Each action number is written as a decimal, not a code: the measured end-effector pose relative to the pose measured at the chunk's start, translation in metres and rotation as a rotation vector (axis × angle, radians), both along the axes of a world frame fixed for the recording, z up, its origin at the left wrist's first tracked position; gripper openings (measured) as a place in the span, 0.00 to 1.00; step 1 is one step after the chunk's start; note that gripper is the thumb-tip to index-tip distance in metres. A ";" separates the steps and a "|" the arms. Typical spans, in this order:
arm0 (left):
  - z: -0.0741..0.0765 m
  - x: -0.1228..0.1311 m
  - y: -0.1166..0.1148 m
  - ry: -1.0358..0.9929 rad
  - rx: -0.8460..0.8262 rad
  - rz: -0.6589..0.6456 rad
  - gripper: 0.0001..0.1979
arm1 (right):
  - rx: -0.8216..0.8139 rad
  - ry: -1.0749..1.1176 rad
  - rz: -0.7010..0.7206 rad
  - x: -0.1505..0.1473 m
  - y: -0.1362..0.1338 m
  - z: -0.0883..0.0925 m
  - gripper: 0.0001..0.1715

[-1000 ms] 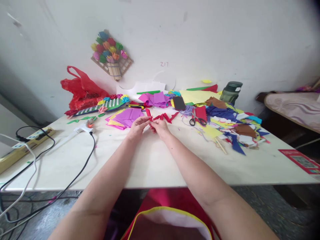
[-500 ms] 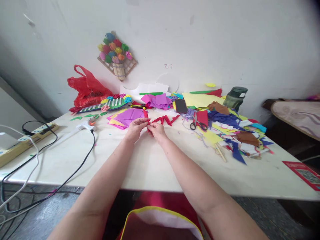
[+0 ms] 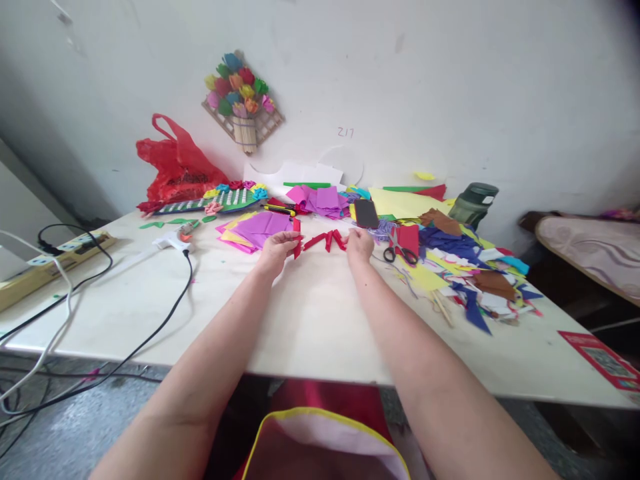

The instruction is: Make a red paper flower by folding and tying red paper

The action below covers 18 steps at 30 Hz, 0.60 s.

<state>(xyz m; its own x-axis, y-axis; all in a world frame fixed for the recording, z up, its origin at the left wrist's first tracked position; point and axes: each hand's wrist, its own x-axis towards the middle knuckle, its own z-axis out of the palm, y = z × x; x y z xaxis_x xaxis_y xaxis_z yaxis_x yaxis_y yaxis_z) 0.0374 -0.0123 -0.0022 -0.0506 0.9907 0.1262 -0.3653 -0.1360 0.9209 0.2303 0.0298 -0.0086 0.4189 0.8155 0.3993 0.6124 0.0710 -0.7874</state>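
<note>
A red folded paper strip [image 3: 323,241] lies zigzag across the middle of the white table [image 3: 300,320]. My left hand [image 3: 275,250] pinches the strip's left end, which sticks up between the fingers. My right hand [image 3: 359,245] is closed at the strip's right end, fingers curled down on it. The hands are apart, with the strip stretched between them. Purple and pink paper sheets [image 3: 257,230] lie just behind my left hand.
Red-handled scissors [image 3: 400,248] and a black phone [image 3: 366,213] lie right of the hands, beside a heap of paper scraps [image 3: 470,267]. A glue gun [image 3: 173,240], black cable [image 3: 165,313] and power strip [image 3: 60,253] sit left. Red bag [image 3: 175,167], green bottle [image 3: 473,203] at the wall.
My hands were together over one spot of the red strip; now the right hand has moved right to the strip's far end. The camera view shifted slightly.
</note>
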 end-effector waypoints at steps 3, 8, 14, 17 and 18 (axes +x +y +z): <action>0.001 0.000 -0.001 0.009 -0.012 -0.003 0.14 | -0.079 -0.022 -0.168 0.023 0.000 0.004 0.17; 0.000 0.000 -0.002 0.027 -0.016 -0.008 0.14 | -0.075 -0.300 -0.121 0.044 -0.001 -0.005 0.23; 0.001 -0.001 -0.003 0.061 -0.007 -0.015 0.12 | -0.058 -0.516 0.011 0.045 0.007 -0.017 0.24; 0.001 -0.003 -0.003 0.076 -0.012 -0.011 0.11 | -0.038 -0.646 0.039 0.041 0.007 -0.015 0.19; 0.001 -0.003 -0.004 0.083 -0.013 -0.013 0.11 | -0.022 -0.690 0.044 0.039 0.006 -0.014 0.17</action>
<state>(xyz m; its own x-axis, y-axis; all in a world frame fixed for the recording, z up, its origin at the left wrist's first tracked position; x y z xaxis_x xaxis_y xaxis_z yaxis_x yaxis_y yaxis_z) 0.0345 -0.0160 -0.0008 -0.0281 0.9928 0.1162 -0.2894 -0.1193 0.9498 0.2694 0.0362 -0.0224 0.0412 0.8371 0.5455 0.9708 0.0957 -0.2202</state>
